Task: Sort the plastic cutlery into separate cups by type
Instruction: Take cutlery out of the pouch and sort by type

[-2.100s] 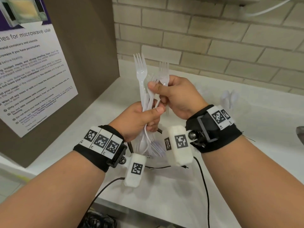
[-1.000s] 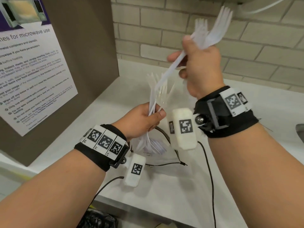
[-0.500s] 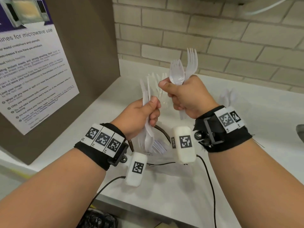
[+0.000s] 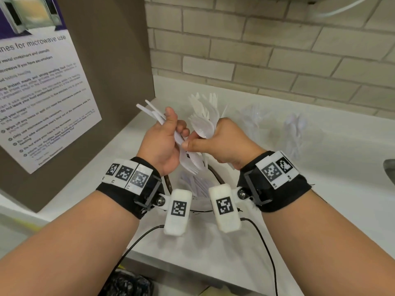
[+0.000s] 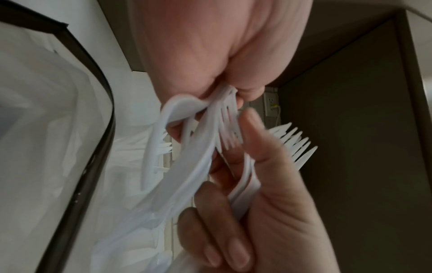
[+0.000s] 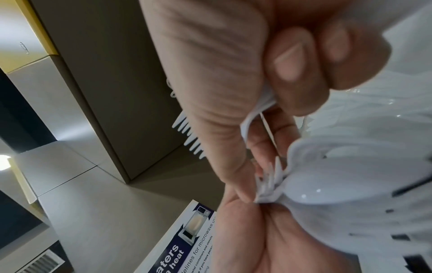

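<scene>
Hands meet over the white counter (image 4: 320, 210): the left hand (image 4: 159, 144) grips a mixed bundle of white plastic cutlery (image 4: 188, 161), tines down, while the right hand (image 4: 224, 144) clutches white plastic forks and a spoon (image 4: 203, 124), pinching another piece. Crowded fingers could let pieces slip. Farther back stand what seem to be clear plastic cups (image 4: 295, 133) holding sorted cutlery.

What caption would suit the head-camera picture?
Left hand grips a mixed cutlery bundle while right hand holds picked-out forks.
</scene>
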`<state>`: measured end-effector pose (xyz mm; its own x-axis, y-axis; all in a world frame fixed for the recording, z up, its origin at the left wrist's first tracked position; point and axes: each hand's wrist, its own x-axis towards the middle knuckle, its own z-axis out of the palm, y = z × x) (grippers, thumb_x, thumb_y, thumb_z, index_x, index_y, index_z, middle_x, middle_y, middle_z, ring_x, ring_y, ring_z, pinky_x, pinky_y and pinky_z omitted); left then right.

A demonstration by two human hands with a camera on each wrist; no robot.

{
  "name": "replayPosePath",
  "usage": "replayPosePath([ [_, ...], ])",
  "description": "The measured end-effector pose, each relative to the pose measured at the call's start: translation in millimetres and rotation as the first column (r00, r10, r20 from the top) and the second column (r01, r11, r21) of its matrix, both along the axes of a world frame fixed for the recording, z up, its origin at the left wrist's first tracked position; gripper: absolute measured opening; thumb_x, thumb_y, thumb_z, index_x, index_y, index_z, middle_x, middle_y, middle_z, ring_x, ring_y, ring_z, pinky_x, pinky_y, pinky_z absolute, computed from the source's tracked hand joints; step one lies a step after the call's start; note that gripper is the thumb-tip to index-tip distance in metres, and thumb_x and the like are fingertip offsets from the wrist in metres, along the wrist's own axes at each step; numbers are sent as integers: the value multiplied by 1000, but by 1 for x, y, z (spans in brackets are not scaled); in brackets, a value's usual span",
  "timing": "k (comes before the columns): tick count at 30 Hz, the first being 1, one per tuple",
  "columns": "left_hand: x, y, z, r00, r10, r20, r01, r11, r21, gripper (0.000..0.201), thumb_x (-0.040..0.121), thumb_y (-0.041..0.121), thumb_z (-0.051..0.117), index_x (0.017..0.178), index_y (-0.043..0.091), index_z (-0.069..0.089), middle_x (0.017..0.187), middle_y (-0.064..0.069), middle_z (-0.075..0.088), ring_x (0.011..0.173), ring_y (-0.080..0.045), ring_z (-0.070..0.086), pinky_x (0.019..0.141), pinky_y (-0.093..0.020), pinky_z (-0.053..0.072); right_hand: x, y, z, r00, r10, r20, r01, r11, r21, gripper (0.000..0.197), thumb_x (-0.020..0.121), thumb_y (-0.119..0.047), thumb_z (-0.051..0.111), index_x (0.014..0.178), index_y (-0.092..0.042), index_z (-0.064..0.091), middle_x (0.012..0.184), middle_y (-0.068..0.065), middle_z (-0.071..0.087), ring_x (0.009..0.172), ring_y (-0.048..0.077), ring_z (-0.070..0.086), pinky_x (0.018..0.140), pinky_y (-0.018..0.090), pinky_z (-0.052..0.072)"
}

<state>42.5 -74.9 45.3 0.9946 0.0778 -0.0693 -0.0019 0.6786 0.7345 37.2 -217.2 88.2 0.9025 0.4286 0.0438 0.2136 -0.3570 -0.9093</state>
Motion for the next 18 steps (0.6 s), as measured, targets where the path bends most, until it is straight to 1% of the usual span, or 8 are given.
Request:
replayPosePath([
  [2, -2, -2, 1, 1000, 23, -12, -23, 998, -59, 33, 99, 39, 44, 79, 14, 47, 58, 2, 43, 56, -12, 48, 62, -28, 55, 3, 3, -1, 995, 40, 96, -30, 994, -102, 18, 73, -18, 83, 72, -28, 67, 63, -14, 66, 62, -4, 60, 64, 13, 47],
  [3, -3, -3, 2, 1000, 28, -15, -29, 995, -92, 34, 100, 39, 42, 78, 13, 46, 57, 1, 43, 54, -13, 49, 60, -28, 55, 6, 3, -2, 992, 43, 119, -25, 988, -151, 19, 70, -23, 84, 73, -28, 67, 68, -12, 67, 67, -2, 62, 69, 17, 49],
  [6, 0, -2, 3, 996, 69, -50, -77, 981, -180, 37, 100, 41, 41, 75, 14, 47, 55, 2, 44, 52, -13, 49, 62, -35, 56, 8, 2, -5, 993, 33, 112, -13, 985, -172, 46, 57, -37, 90, 95, -27, 67, 84, -13, 69, 84, 4, 66, 80, 24, 53],
  [9, 3, 2, 2, 997, 17, -76, -33, 978, -204, 41, 97, 45, 44, 73, 13, 53, 75, -8, 57, 72, -21, 63, 73, -42, 57, 7, 8, -9, 979, 63, 193, -13, 968, -250, 67, 51, -45, 91, 108, -31, 60, 98, -18, 65, 95, 2, 62, 84, 21, 50],
  [11, 2, 1, 1, 996, -33, -81, 20, 988, -153, 40, 97, 46, 44, 77, 14, 56, 94, -12, 58, 93, -28, 65, 76, -44, 57, 8, 11, -10, 975, 80, 207, -12, 950, -312, 58, 54, -43, 89, 103, -29, 61, 96, -14, 66, 91, 5, 63, 79, 21, 50],
  [14, -2, 0, -3, 997, -64, -49, 60, 994, -88, 36, 98, 45, 41, 80, 17, 54, 87, -5, 55, 91, -26, 63, 78, -43, 57, 13, 8, -9, 973, 81, 216, 13, 916, -400, 30, 63, -35, 84, 78, -27, 60, 74, -9, 63, 70, 8, 61, 63, 22, 46],
  [16, -4, -3, -5, 994, -107, -36, 108, 994, 9, 37, 98, 47, 38, 84, 17, 55, 95, -9, 59, 99, -27, 62, 90, -45, 53, 16, 5, -8, 971, 103, 216, 12, 881, -474, 28, 64, -38, 81, 79, -23, 63, 73, -7, 63, 68, 10, 61, 61, 25, 49],
  [18, -7, -8, -5, 991, -131, -27, 133, 987, 90, 40, 99, 47, 35, 84, 16, 56, 92, -10, 65, 94, -26, 65, 87, -44, 53, 15, 4, -7, 962, 136, 235, 6, 855, -519, 30, 63, -44, 80, 80, -25, 65, 74, -4, 66, 69, 10, 63, 62, 28, 53],
])
